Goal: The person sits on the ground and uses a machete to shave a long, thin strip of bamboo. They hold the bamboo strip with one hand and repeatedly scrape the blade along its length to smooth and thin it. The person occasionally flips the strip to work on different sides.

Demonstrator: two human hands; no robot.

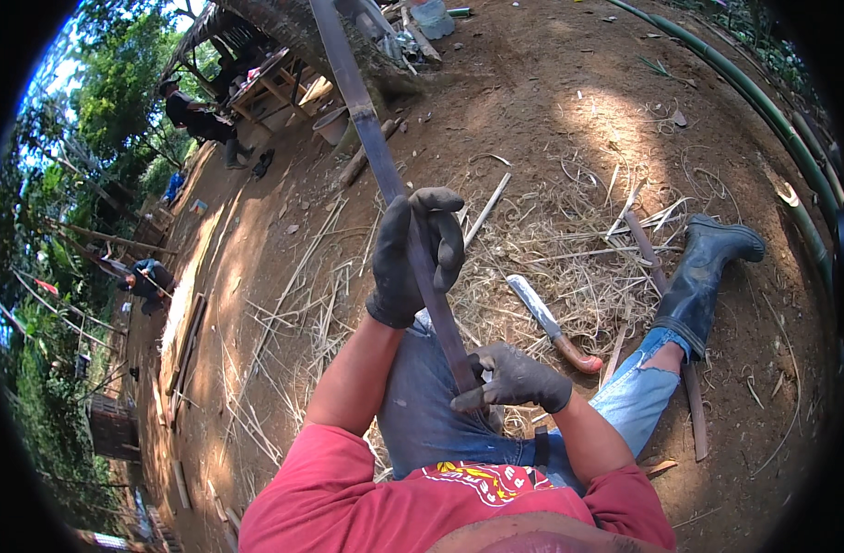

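Note:
A long, dark, flat bamboo slat (376, 152) rises at a slant from above my lap, its upper end running out of the picture. My left hand (405, 253), in a dark glove, curls its fingers round the slat at mid-length. Low down, at the near end, my gloved right hand (514, 376) pinches the slat above my thigh. Beyond my right hand, a large knife (551, 323) with a pale blade and a brown wooden handle lies on the ground, touched by neither hand.
Thin shavings (560, 267) cover the ground ahead. My right leg, in a rubber boot (717, 267), stretches out beside another slat (694, 410). Green bamboo poles (781, 129) lie at the right. Two people, one standing (196, 115) and one bent low (152, 281), are far left.

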